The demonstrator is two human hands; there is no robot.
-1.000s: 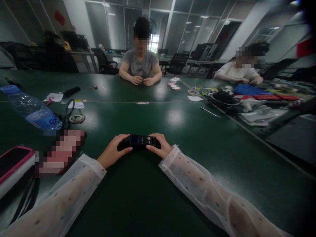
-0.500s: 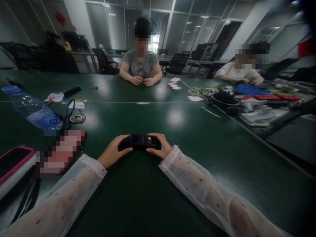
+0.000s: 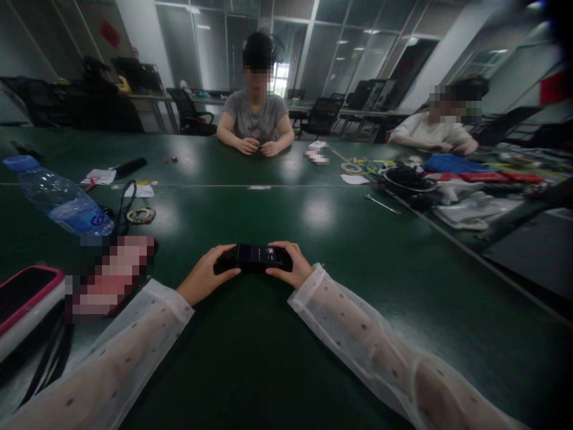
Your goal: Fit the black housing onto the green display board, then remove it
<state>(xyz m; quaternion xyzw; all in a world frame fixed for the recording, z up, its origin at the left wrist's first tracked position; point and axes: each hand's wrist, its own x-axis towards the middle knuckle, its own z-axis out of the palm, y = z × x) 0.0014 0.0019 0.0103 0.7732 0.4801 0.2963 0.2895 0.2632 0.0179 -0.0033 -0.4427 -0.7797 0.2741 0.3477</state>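
Note:
A black handheld device [image 3: 254,255] with a small dark screen and pale markings lies sideways between my two hands, low over the green table [image 3: 250,334]. My left hand [image 3: 208,272] grips its left end, thumb along the near side and fingers along the far side. Its right end is held the same way by my right hand [image 3: 293,266]. I cannot make out what kind of device it is, and its underside is hidden. Left of my left hand lies a red phone-like item [image 3: 111,278], partly pixelated.
A tilted water bottle [image 3: 62,200], a pink-rimmed device [image 3: 29,292] and black cables are at the left. A wrench [image 3: 382,204] lies at right, before a heap of cables and bags [image 3: 465,191]. Across the table sit a person in grey [image 3: 255,119] and another in white [image 3: 430,128].

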